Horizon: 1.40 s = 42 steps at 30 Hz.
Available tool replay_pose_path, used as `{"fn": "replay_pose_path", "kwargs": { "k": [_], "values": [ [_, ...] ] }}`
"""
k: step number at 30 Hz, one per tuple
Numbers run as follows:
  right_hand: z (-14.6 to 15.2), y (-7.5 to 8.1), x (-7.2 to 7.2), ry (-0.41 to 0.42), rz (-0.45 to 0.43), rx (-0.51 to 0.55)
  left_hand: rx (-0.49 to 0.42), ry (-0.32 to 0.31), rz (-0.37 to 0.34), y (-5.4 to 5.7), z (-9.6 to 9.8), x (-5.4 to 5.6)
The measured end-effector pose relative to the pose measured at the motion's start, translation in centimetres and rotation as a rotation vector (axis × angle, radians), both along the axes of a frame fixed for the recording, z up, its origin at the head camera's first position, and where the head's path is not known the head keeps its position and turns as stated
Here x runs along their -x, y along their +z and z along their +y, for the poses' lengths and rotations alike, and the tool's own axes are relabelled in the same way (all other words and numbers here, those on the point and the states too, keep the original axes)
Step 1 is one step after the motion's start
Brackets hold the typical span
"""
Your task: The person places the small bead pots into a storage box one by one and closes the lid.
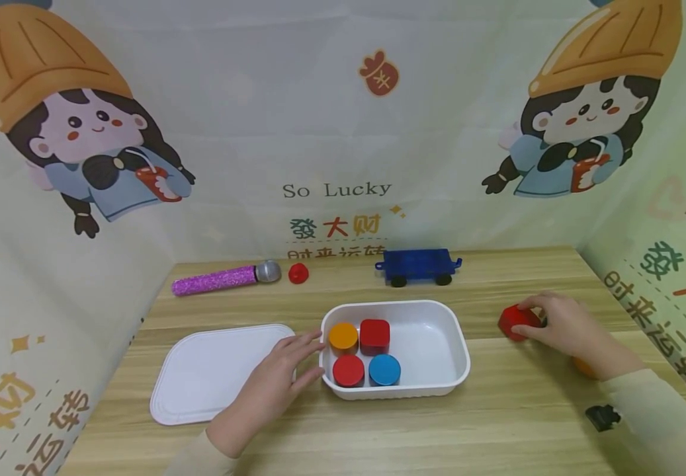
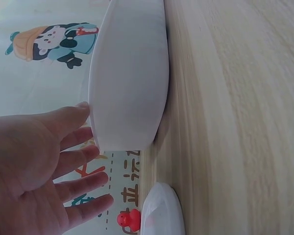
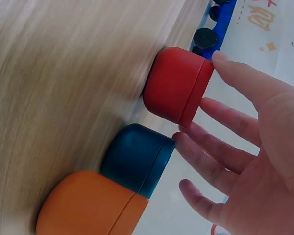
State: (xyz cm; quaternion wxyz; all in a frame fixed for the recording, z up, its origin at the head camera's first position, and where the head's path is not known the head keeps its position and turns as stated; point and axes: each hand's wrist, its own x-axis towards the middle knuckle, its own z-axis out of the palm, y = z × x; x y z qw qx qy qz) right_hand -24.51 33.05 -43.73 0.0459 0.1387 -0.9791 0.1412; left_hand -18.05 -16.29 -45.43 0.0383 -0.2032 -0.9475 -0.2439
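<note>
My left hand (image 1: 277, 370) rests its fingertips against the left rim of a white plastic tub (image 1: 432, 347), its fingers spread and loosely extended. In the tub's left half stand an orange round tin (image 1: 343, 338), a red square tin (image 1: 375, 336), a red round tin (image 1: 348, 370) and a blue round tin (image 1: 385, 369). Right of the tub, my right hand (image 1: 563, 324) pinches a red lidded tin (image 3: 174, 85) between thumb and fingers near its lid. Beside it are a dark blue tin (image 3: 137, 159), hidden by the hand in the head view, and an orange tin (image 3: 88, 208).
A white flat lid (image 1: 217, 373) lies left of the tub. Along the table's back are a glittery pink microphone (image 1: 223, 280), a small red rubber duck (image 1: 298, 273) and a blue wheeled toy wagon (image 1: 419, 266). A printed cloth (image 1: 331, 132) hangs behind the table.
</note>
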Motion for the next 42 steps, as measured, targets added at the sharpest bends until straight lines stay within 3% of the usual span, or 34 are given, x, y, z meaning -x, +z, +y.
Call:
{"fn": "replay_pose_path", "kwargs": {
  "k": [8, 16, 34, 42],
  "values": [
    [0.0, -0.1, 0.0, 0.011, -0.047, 0.052, 0.012, 0.000, 0.004, -0.2, 0.0, 0.0],
    [-1.0, 0.5, -0.5, 0.089, 0.010, 0.039, 0.016, -0.006, 0.001, -0.1, -0.1, 0.1],
    [-8.0, 5.5, -2.1, 0.215, 0.059, 0.121, 0.000, 0.007, -0.009, -0.3, -0.1, -0.1],
    [-12.1, 5.3, -1.5, 0.269, -0.029, 0.148, -0.010, -0.006, 0.018, -0.3, 0.0, 0.0]
  ]
}}
